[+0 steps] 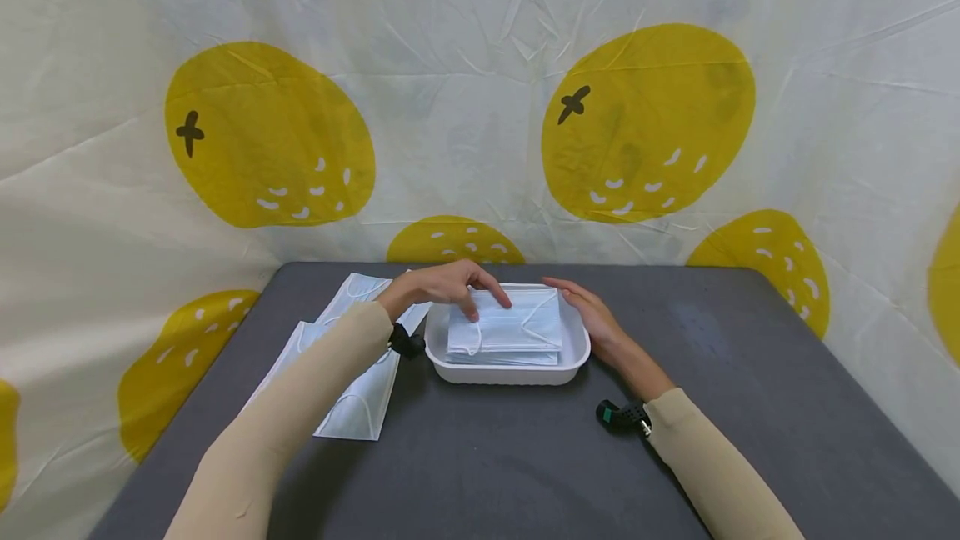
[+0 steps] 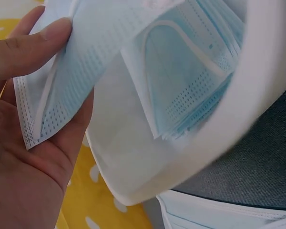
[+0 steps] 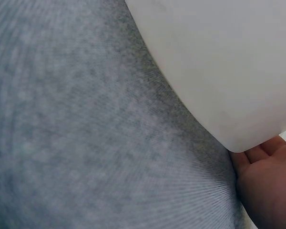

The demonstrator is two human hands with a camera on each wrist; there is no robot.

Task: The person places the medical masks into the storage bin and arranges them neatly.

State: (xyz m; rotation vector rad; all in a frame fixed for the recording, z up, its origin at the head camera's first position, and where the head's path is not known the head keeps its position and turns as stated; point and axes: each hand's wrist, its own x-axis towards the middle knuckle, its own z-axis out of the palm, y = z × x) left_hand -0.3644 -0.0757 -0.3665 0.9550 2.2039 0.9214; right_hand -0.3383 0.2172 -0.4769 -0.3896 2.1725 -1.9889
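A stack of light blue masks [image 1: 521, 338] lies in a white tray [image 1: 510, 375]. My left hand [image 1: 450, 282] reaches over the tray's left side. In the left wrist view, the thumb and fingers of my left hand [image 2: 28, 162] pinch one end of a mask [image 2: 95, 43], which tilts above other stacked masks [image 2: 186, 81]. My right hand [image 1: 596, 319] rests against the tray's right side with fingers extended along its far corner. In the right wrist view, the tray's outer wall [image 3: 224, 71] partly hides the fingers of my right hand [image 3: 271, 183].
Several loose masks [image 1: 360, 411] lie spread on the dark grey table [image 1: 487, 457] left of the tray, partly behind my left forearm. A pale curtain with yellow shapes [image 1: 465, 123] hangs beyond the table's far edge.
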